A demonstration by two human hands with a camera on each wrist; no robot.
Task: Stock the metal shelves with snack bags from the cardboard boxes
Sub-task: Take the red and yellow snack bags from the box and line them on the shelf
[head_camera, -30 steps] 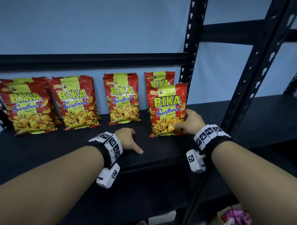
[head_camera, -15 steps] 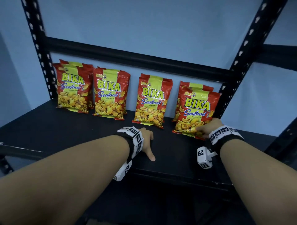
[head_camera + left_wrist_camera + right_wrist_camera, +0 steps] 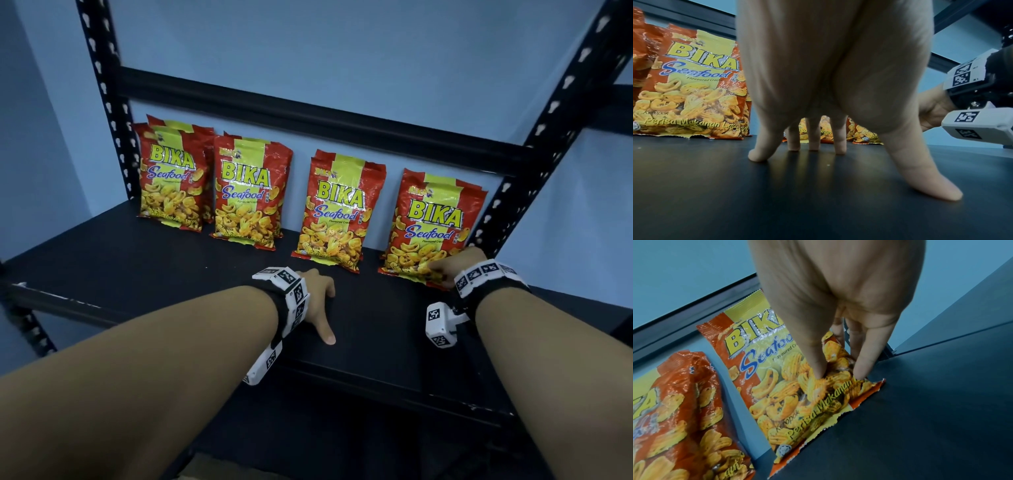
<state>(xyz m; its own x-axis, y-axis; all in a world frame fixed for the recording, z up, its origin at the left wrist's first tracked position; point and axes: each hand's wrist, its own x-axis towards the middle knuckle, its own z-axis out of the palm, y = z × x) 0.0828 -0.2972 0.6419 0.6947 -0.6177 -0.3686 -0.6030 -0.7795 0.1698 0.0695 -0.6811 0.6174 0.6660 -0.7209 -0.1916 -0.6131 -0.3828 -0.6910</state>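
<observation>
The snack bag (image 3: 432, 229) stands at the back of the shelf (image 3: 144, 274), leaning on the wall — the right hand (image 3: 455, 267) holds its lower right corner, thumb on the front and fingers (image 3: 865, 366) curled round the edge. Three more stacks of bags (image 3: 337, 212) stand in a row to its left. The left hand (image 3: 317, 301) rests open on the shelf, fingertips (image 3: 840, 148) down — well in front of the bags.

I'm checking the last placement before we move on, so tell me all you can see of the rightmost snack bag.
The rightmost snack bag is glossy red foil with a yellow-green centre band, printed "BIKA Seafood" over pictured crackers. It stands sealed on the black shelf, leaning back towards the wall, with another bag's edges showing behind it. The right hand grips its lower right corner, thumb pressing the front. It sits apart from its left neighbour.
</observation>
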